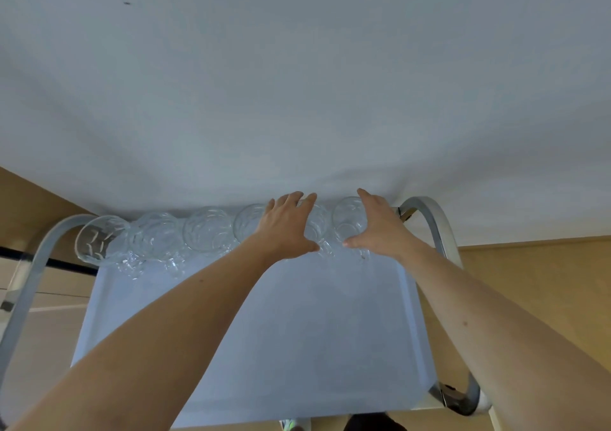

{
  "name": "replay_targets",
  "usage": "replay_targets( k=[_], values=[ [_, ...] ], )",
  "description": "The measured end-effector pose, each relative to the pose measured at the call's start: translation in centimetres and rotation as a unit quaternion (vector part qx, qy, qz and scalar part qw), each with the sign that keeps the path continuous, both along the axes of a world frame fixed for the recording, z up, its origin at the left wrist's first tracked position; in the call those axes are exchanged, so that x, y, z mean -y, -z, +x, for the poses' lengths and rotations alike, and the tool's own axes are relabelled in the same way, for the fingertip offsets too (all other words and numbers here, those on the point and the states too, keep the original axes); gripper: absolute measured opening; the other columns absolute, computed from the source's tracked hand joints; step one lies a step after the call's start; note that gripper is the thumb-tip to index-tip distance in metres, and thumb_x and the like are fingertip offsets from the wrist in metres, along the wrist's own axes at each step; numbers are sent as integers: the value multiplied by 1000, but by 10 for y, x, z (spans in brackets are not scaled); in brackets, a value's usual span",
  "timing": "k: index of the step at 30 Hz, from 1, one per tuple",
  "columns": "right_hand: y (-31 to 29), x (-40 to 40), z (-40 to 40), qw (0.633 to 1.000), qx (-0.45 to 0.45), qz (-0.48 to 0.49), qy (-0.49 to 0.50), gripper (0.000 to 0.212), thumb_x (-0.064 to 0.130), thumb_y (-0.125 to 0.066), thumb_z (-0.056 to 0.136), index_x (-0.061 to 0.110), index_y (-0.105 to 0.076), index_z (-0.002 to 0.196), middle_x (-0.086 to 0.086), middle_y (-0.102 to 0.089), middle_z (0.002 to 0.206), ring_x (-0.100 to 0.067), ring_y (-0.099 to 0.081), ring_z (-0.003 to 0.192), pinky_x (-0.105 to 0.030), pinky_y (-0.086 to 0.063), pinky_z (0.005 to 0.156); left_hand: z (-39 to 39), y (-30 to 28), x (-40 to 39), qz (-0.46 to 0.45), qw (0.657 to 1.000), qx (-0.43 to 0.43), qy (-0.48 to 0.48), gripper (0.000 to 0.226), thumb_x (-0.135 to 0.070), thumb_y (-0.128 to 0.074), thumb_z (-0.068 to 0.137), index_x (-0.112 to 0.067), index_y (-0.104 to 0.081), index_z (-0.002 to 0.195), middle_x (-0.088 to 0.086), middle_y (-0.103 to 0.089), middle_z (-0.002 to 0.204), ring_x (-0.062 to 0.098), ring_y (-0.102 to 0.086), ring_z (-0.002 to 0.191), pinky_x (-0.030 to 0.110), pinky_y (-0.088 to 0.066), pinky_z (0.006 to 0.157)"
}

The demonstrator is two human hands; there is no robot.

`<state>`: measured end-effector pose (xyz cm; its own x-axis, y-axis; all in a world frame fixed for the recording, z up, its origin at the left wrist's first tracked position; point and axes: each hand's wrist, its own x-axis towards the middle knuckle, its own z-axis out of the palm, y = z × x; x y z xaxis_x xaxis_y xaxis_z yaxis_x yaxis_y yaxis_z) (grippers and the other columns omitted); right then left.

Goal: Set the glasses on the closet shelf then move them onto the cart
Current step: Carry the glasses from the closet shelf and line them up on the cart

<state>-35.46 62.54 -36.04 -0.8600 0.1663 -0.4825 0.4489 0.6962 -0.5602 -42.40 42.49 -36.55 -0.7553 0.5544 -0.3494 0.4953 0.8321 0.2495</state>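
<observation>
White wall point(297, 83) fills the upper half of the frame, and against it stands a pale-topped cart point(258, 338) with curved metal handles point(439, 229) at either side. A row of clear patterned glasses point(208, 234) runs left to right along the cart's far edge, at mid-frame, the leftmost point(99, 240) tipped toward the camera.

Both of the person's arms reach up from the bottom of the frame to the right end of that row. The left hand point(287, 229) lies over a glass point(319, 224), fingers spread and lightly bent, thumb at its near side; whether it actually grips cannot be told. The right hand point(377, 229) is spread beside the last glass point(348, 224), fingers along its right flank and thumb just below it, apparently touching rather than clasping.

Each hand has its own glass directly beneath or beside it, so neither arm need cross. The closet shelf is not in view.
</observation>
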Motion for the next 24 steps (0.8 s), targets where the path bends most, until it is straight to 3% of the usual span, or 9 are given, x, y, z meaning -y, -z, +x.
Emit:
replay_targets(
  k=[5, 16, 24],
  values=[
    [-23, 0, 4, 999, -35, 37, 1, 111, 33, -85, 74, 25, -15, 160, -5, -19, 162, -27, -25, 149, -42, -33, 116, -1, -25, -2, 16, 999, -29, -5, 101, -56, -73, 82, -26, -17, 160, 8, -20, 165, 29, -17, 152, 52, -15, 124],
    [-79, -7, 61, 989, -88, 103, 59, 100, 40, -77, 80, 27, -18, 160, -4, -22, 164, -26, -27, 147, -40, -32, 117, 26, -93, -38, 75, 990, -84, 83, 93, -54, -69, 85, -26, -21, 159, 8, -19, 166, 29, -17, 153, 52, -18, 123],
    [-126, -38, 123, 977, -128, 137, 102, 97, 39, -75, 84, 25, -17, 161, -3, -20, 165, -26, -18, 151, -40, -26, 119, 66, -149, -86, 106, 973, -137, 153, 91, -54, -68, 87, -25, -22, 159, 9, -20, 166, 31, -18, 152, 53, -20, 122]
  ],
)
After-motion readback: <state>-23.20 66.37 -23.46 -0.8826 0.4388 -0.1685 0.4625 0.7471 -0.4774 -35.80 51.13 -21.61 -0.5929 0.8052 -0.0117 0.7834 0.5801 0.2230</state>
